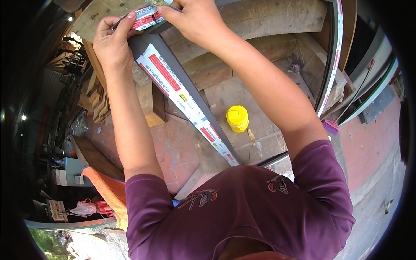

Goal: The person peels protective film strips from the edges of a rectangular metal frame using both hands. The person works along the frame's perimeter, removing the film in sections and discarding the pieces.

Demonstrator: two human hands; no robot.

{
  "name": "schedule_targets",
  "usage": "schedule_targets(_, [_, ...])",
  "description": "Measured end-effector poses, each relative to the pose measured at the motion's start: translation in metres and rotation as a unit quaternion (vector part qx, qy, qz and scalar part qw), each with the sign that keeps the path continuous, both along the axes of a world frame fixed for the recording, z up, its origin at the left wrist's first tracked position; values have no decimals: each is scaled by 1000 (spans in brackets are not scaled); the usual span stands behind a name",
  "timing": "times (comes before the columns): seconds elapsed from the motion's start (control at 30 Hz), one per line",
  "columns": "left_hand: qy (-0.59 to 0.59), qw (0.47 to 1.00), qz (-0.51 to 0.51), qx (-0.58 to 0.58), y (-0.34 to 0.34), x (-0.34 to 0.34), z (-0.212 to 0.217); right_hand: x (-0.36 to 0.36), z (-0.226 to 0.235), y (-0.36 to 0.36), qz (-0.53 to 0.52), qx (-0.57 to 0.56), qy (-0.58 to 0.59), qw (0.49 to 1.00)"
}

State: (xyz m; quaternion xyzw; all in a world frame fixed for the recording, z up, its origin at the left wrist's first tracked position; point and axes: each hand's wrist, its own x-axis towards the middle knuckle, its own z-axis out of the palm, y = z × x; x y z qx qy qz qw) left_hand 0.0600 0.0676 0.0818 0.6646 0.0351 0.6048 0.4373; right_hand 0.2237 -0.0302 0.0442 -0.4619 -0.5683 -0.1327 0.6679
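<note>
Left grip pinched on printed film, partly cropped right grip alongside

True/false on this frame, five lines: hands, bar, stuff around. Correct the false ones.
1. The left hand touches printed film. True.
2. In the picture, the yellow tub sits left of the dark diagonal bar. False: it sits to its right.
3. An orange cloth lies left of the left arm. True.
4. Both hands wear gloves. False: the left and the right hand are bare.
5. The shirt is purple. True.
</note>
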Motion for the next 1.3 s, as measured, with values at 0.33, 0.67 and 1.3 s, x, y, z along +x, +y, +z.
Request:
schedule_targets(0.33, [-38, 999, -13, 28, 1, 3, -6, 10, -28, -24, 25, -14, -47, 998])
schedule_targets(0.67, [-36, 999, -9, 24, 4, 2, -7, -2, -9, -11, -10, -25, -20, 999])
schedule_targets(1.3, [-37, 999, -3, 38, 8, -2, -10, -16, 0, -7, -66, -58, -36, 995])
